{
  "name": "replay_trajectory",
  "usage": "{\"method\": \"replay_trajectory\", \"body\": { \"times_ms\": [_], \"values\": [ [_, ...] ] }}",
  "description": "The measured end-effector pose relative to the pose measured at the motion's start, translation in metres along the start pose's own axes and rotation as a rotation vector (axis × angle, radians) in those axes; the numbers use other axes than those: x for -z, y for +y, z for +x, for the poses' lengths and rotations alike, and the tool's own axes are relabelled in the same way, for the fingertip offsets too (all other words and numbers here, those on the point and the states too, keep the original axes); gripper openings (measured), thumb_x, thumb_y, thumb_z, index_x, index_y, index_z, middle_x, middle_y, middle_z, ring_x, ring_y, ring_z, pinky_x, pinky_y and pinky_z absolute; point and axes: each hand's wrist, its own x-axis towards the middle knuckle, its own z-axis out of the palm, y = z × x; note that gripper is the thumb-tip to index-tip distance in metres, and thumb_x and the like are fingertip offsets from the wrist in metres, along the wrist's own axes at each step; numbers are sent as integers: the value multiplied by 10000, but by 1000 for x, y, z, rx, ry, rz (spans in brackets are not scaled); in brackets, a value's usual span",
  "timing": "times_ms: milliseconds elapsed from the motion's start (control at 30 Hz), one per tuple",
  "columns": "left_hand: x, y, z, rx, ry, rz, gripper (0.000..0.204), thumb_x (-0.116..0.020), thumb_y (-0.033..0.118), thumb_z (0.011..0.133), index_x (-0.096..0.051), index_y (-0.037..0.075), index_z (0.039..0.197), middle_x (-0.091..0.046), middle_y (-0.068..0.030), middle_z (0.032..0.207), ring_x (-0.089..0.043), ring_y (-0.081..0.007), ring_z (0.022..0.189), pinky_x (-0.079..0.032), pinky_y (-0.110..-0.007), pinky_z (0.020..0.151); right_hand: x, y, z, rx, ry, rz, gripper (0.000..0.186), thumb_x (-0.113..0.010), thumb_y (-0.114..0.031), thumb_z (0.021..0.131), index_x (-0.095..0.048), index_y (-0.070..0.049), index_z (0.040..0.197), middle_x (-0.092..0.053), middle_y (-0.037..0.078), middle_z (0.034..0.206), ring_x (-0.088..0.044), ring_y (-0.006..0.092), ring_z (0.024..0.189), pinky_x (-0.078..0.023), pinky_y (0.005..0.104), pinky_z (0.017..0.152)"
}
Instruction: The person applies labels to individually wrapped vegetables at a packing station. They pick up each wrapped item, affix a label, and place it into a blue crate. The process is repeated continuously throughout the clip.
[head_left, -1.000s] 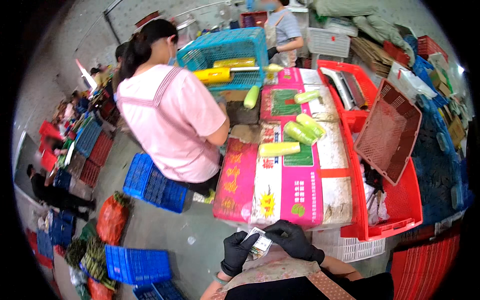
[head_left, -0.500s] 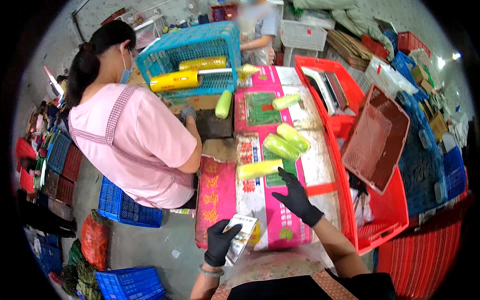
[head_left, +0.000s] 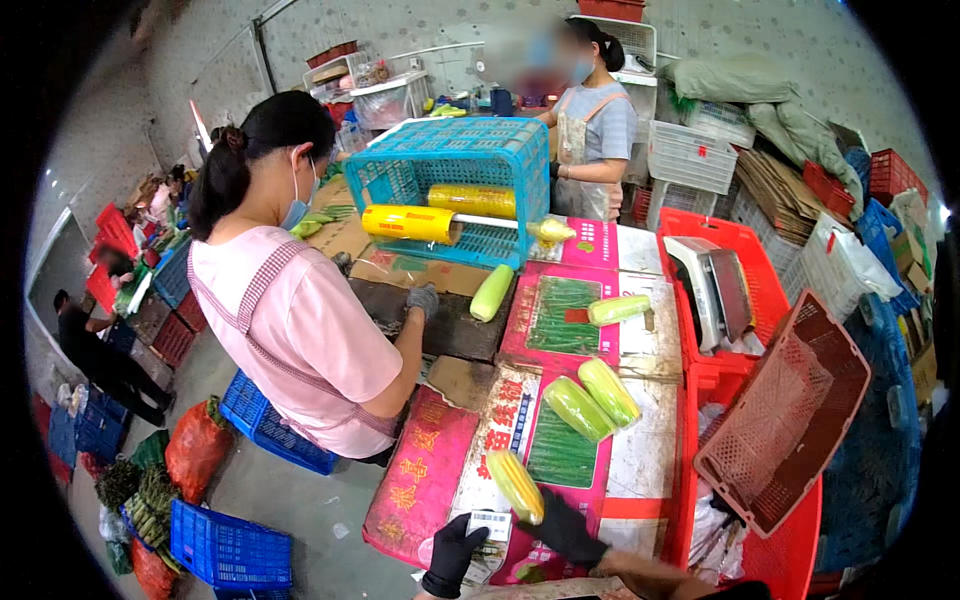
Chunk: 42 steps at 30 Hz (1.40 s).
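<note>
My left hand [head_left: 453,553], in a black glove, pinches a white barcode label [head_left: 491,524] at the near edge of the box-covered surface. The black-gloved right hand [head_left: 562,532] closes around the lower end of a yellow ear of corn [head_left: 514,484], which lies slanted just beyond the label. Farther off, two green-husked ears [head_left: 580,409] rest side by side in shiny film. Another pale green ear [head_left: 618,310] lies beyond them, and one more [head_left: 492,293] sits near the blue-green crate.
Flattened pink-and-white cartons [head_left: 430,450] cover the work surface. A blue-green crate [head_left: 530,160] holds yellow film rolls [head_left: 410,223]. At left stands a co-worker in pink [head_left: 290,320]; another person [head_left: 598,130] is behind. Red crates [head_left: 690,440], one holding a scale [head_left: 712,290], line the right.
My right hand, open beside the yellow ear before, now grips its end, and the ear has turned to a slant. My left hand has brought the label close to it. The view has shifted.
</note>
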Motion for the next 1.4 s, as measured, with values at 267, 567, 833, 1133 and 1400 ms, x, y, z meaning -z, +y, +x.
{"method": "replay_trajectory", "body": {
  "times_ms": [267,567,833,1133,1400],
  "values": [
    [-17,1,-18,-140,-6,442,174,-648,120,771,-633,-10,886,-642,-56,734,-563,-80,638,-450,-243,580,-11,-6,-41,11,-302,-10,925,-555,-527,745,-115,43,1324,-462,278,1113,-562,392,861,-468,478,644],
    [-33,-21,-60,-234,293,123,147,-698,64,714,-607,-35,654,-551,4,560,-425,-40,521,-343,-228,471,23,-49,-89,-80,-244,956,349,-529,-276,871,-566,10,1067,-622,71,891,-549,90,797,-453,261,701],
    [-24,-31,-108,-309,41,375,241,-700,126,711,-634,-13,897,-653,-93,759,-575,-98,646,-457,-264,606,16,-36,-100,94,50,585,197,-551,-132,837,-627,9,952,-615,37,793,-520,71,713,-428,242,644],
    [0,-41,-109,-551,2,718,244,-697,148,677,-649,35,887,-475,-152,1218,-490,-295,1075,-419,-370,832,83,-8,-19,21,-33,1208,285,-555,-157,841,-538,44,1042,-590,90,994,-577,154,868,-455,285,773],
    [-46,-88,-68,-626,-13,1004,462,-671,135,674,-542,37,1107,-311,-231,1321,-374,-401,1168,-392,-427,891,47,-1,-12,-24,-152,926,294,-604,-186,802,-596,-5,1033,-628,38,922,-581,103,796,-450,238,676]
  ]
}}
